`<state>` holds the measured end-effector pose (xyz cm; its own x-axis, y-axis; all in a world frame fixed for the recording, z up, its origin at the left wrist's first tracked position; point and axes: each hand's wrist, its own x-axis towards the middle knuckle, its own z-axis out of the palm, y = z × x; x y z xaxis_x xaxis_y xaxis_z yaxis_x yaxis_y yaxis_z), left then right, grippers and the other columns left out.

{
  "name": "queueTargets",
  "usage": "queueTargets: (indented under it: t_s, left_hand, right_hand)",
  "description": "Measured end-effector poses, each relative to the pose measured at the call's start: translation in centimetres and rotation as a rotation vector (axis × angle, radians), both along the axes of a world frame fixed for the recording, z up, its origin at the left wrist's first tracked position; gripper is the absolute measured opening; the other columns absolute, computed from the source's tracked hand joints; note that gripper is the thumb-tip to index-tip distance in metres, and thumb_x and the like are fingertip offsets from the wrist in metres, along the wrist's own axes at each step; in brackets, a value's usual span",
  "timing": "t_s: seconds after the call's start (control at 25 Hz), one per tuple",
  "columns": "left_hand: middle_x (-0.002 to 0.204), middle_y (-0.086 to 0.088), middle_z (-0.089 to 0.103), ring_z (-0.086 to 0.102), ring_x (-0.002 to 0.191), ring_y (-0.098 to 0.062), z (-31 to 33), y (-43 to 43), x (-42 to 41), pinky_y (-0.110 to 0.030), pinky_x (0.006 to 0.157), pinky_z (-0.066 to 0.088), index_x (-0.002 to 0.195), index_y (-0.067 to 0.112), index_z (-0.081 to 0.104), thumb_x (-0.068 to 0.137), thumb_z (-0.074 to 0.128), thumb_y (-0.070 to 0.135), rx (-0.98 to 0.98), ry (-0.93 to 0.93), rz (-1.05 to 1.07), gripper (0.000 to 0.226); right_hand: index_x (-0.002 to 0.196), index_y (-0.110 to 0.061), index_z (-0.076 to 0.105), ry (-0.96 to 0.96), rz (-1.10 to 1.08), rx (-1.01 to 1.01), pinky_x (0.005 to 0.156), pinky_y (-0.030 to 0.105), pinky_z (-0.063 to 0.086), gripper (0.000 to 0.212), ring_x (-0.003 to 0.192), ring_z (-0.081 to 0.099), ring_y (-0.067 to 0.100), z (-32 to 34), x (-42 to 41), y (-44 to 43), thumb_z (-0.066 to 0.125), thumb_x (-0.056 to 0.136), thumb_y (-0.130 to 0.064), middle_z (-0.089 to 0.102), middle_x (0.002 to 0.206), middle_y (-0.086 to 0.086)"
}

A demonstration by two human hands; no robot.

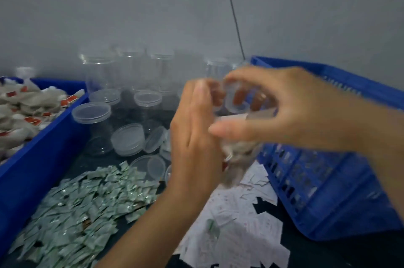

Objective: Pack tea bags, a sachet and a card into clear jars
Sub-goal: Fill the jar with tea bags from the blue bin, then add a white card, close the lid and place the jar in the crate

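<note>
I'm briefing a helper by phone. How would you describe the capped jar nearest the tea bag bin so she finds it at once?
Start at the blue bin of tea bags on the left. Off its right wall, beyond the pile of green sachets, stands a clear jar with its lid on. It is the frontmost upright capped jar; the lids beside it lie loose.
</note>
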<state>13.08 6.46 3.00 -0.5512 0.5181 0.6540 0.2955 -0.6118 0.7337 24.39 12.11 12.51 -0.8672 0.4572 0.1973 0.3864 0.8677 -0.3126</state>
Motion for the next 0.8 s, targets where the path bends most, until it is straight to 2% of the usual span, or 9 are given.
queueTargets:
  t_s: [0.12,0.24,0.36,0.48,0.56,0.6,0.68,0.72,0.8]
  left_hand:
    - [0.075,-0.003,0.067,0.065,0.065,-0.013,3.9,3.9,1.7,-0.03,0.056,0.054,0.093,0.017,0.062,0.105,0.023,0.034,-0.031,-0.049,-0.151,0.044]
    - [0.093,0.002,0.066,0.062,0.081,-0.004,5.6,7.8,2.3,-0.015,0.069,0.051,0.106,0.013,0.06,0.103,0.036,0.022,-0.091,0.032,-0.129,0.026]
    - [0.104,0.011,0.064,0.059,0.096,0.0,5.3,11.1,2.5,-0.011,0.081,0.047,0.115,0.016,0.061,0.096,0.047,0.011,-0.209,0.072,-0.114,0.024]
    - [0.119,0.011,0.059,0.056,0.085,0.007,4.2,13.2,3.1,-0.005,0.068,0.045,0.124,0.021,0.058,0.096,0.046,0.01,-0.432,0.215,-0.164,0.032]
    - [0.127,0.016,0.047,0.055,0.071,0.014,3.5,13.8,3.9,-0.003,0.057,0.042,0.136,0.026,0.048,0.098,0.045,0.011,-0.529,0.394,-0.256,0.042]
    - [0.134,0.016,0.043,0.056,0.081,0.015,3.1,13.9,4.4,-0.004,0.065,0.043,0.141,0.027,0.041,0.098,0.045,0.012,-0.555,0.497,-0.292,0.046]
    - [0.153,0.015,0.028,0.043,0.128,0.0,2.2,14.2,5.1,-0.019,0.1,0.039,0.148,0.028,0.031,0.099,0.046,0.015,-0.603,0.665,-0.345,0.053]
    - [0.158,0.015,0.019,0.031,0.139,-0.008,1.8,14.3,5.2,-0.028,0.111,0.032,0.15,0.028,0.026,0.099,0.046,0.015,-0.626,0.72,-0.359,0.057]
    - [0.16,0.017,0.007,0.026,0.143,-0.012,1.1,14.3,5.1,-0.039,0.117,0.025,0.153,0.027,0.018,0.098,0.048,0.014,-0.636,0.805,-0.366,0.064]
  right_hand:
    - [0.11,-0.04,0.064,0.112,-0.104,0.101,0.069,0.021,0.046,0.077,0.077,0.064,-0.01,4.1,2.0,3.9,0.049,0.054,-0.091,0.07,0.09,-0.021]
    - [0.106,-0.029,0.069,0.241,-0.213,0.105,0.063,0.018,0.045,0.076,0.073,0.065,-0.001,7.1,3.9,8.6,0.051,0.061,-0.088,0.07,0.087,-0.013]
    - [0.114,-0.024,0.066,0.3,-0.413,0.174,0.069,0.029,0.044,0.081,0.079,0.063,0.012,9.1,5.1,14.6,0.055,0.065,-0.087,0.069,0.103,-0.003]
    - [0.132,-0.016,0.055,0.289,-0.633,0.255,0.087,0.034,0.043,0.09,0.107,0.058,0.024,9.0,4.5,20.9,0.067,0.069,-0.078,0.06,0.129,0.008]
    - [0.133,-0.012,0.052,0.292,-0.718,0.184,0.09,0.035,0.044,0.09,0.115,0.057,0.029,7.7,3.5,24.1,0.076,0.068,-0.069,0.058,0.132,0.01]
    - [0.132,-0.01,0.051,0.291,-0.749,0.12,0.087,0.033,0.044,0.089,0.116,0.057,0.03,6.8,3.0,25.4,0.079,0.068,-0.065,0.058,0.132,0.011]
    - [0.127,-0.007,0.055,0.265,-0.794,-0.001,0.079,0.03,0.045,0.084,0.112,0.061,0.03,4.6,2.3,27.6,0.083,0.068,-0.059,0.061,0.127,0.012]
    - [0.118,-0.006,0.059,0.243,-0.805,-0.047,0.073,0.03,0.047,0.078,0.104,0.064,0.029,3.6,1.9,28.6,0.084,0.067,-0.059,0.064,0.119,0.012]
    - [0.093,-0.007,0.061,0.171,-0.807,-0.122,0.056,0.028,0.047,0.063,0.08,0.064,0.026,1.6,1.2,30.1,0.084,0.067,-0.059,0.065,0.096,0.011]
